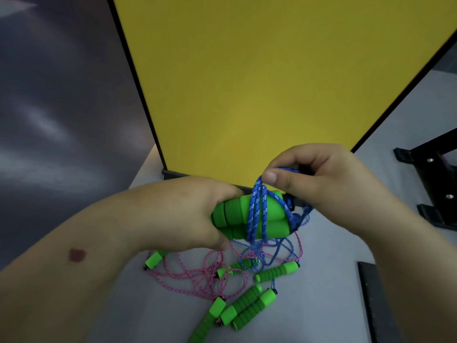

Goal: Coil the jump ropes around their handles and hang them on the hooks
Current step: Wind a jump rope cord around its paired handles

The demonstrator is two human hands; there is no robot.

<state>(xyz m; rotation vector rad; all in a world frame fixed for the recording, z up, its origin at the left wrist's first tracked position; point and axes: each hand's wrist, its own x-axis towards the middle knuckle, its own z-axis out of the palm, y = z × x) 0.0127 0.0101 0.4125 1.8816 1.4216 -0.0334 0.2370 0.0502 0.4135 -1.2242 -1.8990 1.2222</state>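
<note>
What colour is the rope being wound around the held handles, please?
Blue with pale flecks, on the rope around the green handles; head view.

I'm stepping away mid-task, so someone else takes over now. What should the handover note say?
Left hand: clamps two green foam handles held together.
Right hand: pinches the blue braided rope, a few turns already around those handles; the rest trails to the grey table.
Still loose on the table: a tangled pink braided rope and other green handles.
No hooks in view; nothing hung. Left: finish this coil, coil the others, hang all.
</note>
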